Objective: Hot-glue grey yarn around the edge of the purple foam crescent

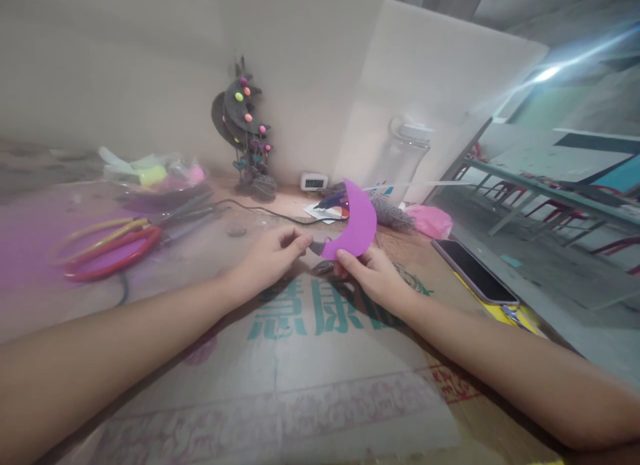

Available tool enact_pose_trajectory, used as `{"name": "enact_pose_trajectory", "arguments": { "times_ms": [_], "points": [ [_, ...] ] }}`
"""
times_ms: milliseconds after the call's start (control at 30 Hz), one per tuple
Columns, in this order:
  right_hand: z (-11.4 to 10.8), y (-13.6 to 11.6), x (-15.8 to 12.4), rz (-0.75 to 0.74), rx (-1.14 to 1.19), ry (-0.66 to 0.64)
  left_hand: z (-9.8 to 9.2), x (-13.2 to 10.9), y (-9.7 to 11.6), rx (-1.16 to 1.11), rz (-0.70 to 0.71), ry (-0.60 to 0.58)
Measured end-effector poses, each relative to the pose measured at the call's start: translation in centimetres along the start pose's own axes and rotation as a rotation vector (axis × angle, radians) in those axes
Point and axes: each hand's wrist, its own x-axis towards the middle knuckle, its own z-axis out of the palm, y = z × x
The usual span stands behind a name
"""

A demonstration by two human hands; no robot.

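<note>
My right hand (370, 271) pinches a purple crescent-shaped cutout (361, 225) near its lower end, thumb on the front face. Its upper point rises to the left. At the crescent's lower tip, my left hand (277, 255) is closed, thumb against the forefinger, on the end of a dark grey piece (317, 247). Most of that piece is hidden, so I cannot tell whether it is joined to the crescent. Both hands are held above a printed cardboard sheet (320, 371).
Red-handled scissors (115, 251) and a plastic bag of coloured bits (155, 175) lie left. At the back are a grey moon ornament (245, 118), a small digital clock (314, 182) and a clear bottle (403, 161). A pink bag (433, 221) and phone (475, 271) lie right.
</note>
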Motion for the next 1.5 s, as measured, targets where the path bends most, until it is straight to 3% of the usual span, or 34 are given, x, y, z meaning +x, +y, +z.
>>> {"name": "enact_pose_trajectory", "arguments": {
  "times_ms": [167, 433, 900, 1200, 1500],
  "points": [
    [-0.2, -0.3, 0.2, 0.097, 0.060, 0.045, 0.1, -0.1, 0.1, 0.023, 0.029, -0.063],
    [-0.4, -0.3, 0.4, 0.105, 0.108, 0.052, 0.1, -0.4, 1.1, 0.114, 0.133, -0.030],
    [-0.3, -0.2, 0.5, 0.126, 0.154, 0.016, 0.0, -0.6, 0.6, 0.159, 0.199, -0.047],
    [-0.3, -0.6, 0.3, 0.075, 0.079, 0.024, 0.0, -0.4, 0.9, 0.129, 0.084, -0.065],
    [-0.3, -0.5, 0.3, 0.106, 0.090, 0.045, -0.2, -0.3, 0.6, 0.164, 0.094, -0.027]
  ]
}}
